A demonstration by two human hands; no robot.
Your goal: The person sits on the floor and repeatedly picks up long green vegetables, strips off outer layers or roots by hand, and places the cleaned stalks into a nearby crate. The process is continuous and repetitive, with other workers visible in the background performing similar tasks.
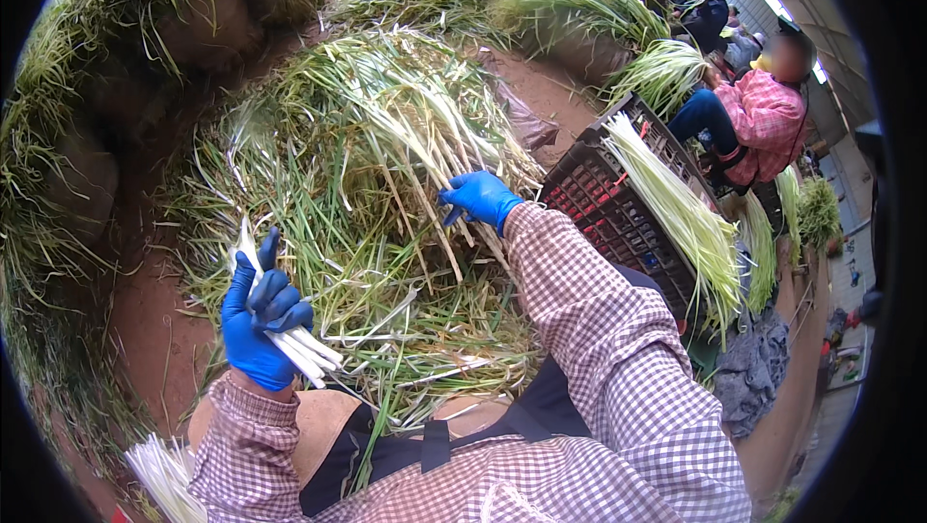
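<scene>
My left hand [262,320], in a blue glove, is closed around several white stalks [308,353] whose ends stick out below the palm. To the right, my right hand [478,201], also gloved in blue, touches the stems of a loose bundle of long stalks [427,139] on the heap; whether its fingers grip one is hard to tell. Under and between both hands spreads a pile of green leaves and pale trimmings [326,255]. Brown dry stems hang from the bundle below my right hand.
A dark plastic crate [615,226] stands at the right, with a bundle of pale green stalks [673,211] across its top. A co-worker in a pink checked shirt [768,117] sits beyond it. Leafy sacks [203,23] rise at the left; white stalks [163,476] lie at lower left.
</scene>
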